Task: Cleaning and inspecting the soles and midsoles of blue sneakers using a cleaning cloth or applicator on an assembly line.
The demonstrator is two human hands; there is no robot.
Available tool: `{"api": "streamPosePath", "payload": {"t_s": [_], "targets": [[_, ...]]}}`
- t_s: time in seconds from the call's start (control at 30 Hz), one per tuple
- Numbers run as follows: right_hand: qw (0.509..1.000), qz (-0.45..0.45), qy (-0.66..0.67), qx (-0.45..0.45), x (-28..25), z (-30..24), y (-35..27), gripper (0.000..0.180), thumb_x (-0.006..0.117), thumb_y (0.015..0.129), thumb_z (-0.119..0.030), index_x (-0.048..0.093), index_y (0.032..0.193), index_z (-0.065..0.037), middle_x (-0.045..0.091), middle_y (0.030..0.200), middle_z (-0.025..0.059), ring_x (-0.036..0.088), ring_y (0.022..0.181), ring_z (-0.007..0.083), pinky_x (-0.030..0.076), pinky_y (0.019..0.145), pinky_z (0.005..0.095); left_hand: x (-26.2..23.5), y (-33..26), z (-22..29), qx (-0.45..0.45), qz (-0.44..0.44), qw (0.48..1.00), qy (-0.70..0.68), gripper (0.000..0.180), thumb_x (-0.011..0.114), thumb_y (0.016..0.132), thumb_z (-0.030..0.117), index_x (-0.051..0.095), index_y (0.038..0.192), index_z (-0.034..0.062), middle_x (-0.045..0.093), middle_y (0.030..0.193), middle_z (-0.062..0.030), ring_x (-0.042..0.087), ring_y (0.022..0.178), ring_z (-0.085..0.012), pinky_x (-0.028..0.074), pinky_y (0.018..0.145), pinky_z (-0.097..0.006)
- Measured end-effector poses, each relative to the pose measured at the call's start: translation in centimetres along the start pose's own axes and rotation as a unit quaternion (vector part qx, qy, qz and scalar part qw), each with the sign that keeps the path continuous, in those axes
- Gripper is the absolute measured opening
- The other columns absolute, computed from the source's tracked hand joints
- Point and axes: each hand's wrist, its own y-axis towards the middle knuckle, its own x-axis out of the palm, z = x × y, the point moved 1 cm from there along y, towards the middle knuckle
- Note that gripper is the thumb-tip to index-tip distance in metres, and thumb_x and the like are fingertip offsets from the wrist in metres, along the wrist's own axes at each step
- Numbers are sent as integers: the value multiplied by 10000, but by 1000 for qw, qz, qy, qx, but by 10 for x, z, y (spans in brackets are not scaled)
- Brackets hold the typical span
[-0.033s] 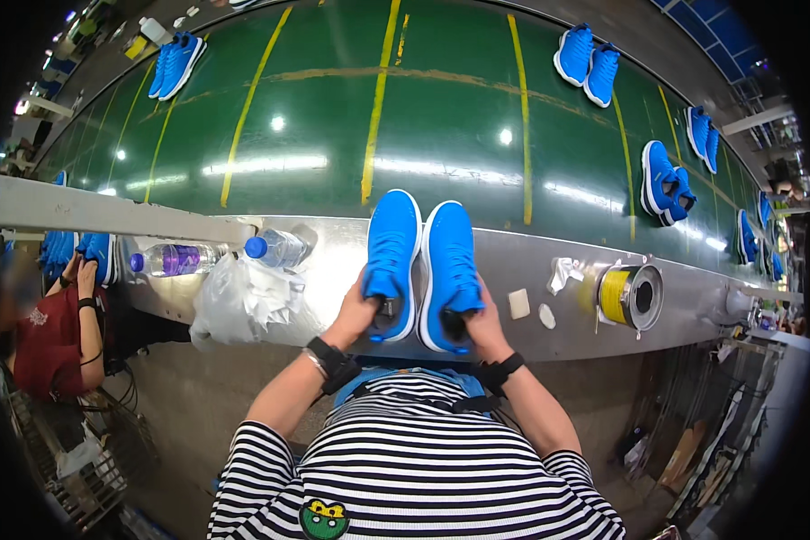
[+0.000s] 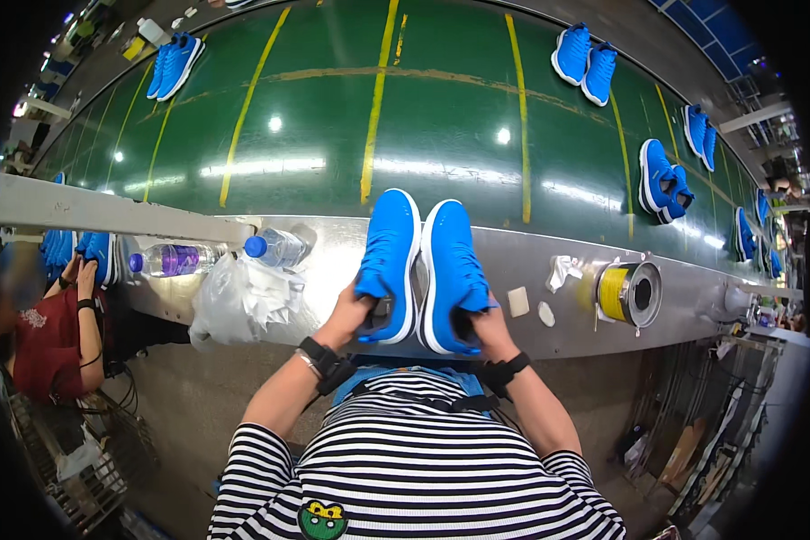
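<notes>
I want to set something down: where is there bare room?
Green belt: broad patch beyond the held shoes, between the top-left pair and top-right pair. Steel ledge: strip between held shoes and bottles. Crowded: ledge left, with bottles and bag; right, with can and white scraps.

Short-sleeved shirt (image 2: 459,463) in black and white stripes, green patch (image 2: 322,522) with yellow top on the shirt's left side, blue cloth (image 2: 464,385) past the shirt's far edge, black strap (image 2: 471,404) near that edge, black wristbands (image 2: 506,368) past both shirt sleeves, thin silvery bracelet (image 2: 309,363) beyond the left one
</notes>
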Motion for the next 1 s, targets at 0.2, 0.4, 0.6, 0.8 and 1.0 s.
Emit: {"api": "streamPosePath", "payload": {"t_s": [0.2,0.4,0.6,0.8,1.0], "targets": [[995,-51,75,34,-8,13,-28,385,529,846,-28,476,1225,15,534,1206,126,523,1073,201,428,920,329,-19,-20,0,-62,-74,993,-65,379,492,814,-32,483,1193,-4,584,1091,-130,601,927,-224,510,810,-342],[983,-63,154,74,-2,22,-38,367,544,851,-24,487,1212,10,536,1201,122,524,1063,201,426,922,342,-25,-25,-9,-74,-65,994,-47,355,458,882,9,454,1237,-7,545,1178,-154,592,965,-229,510,820,-332],[984,-63,130,103,-8,27,-22,350,477,881,-17,459,1229,13,517,1215,141,535,1044,207,452,896,336,-13,-21,-1,-92,-76,993,-19,346,485,909,106,461,1223,-38,552,1161,-172,597,954,-223,521,797,-321],[976,-104,146,124,-12,24,-11,369,491,870,-10,452,1236,9,520,1212,134,535,1047,210,449,901,330,-17,-13,-4,-114,-94,986,-71,354,485,904,91,443,1237,-25,547,1172,-159,582,981,-207,501,835,-308],[946,-71,265,174,-2,7,-13,394,447,923,-69,379,1305,-4,464,1288,126,475,1139,216,394,977,353,-38,0,-16,-45,-93,995,-7,391,470,900,27,411,1286,6,513,1230,-119,524,1074,-201,459,900,-324]]}}
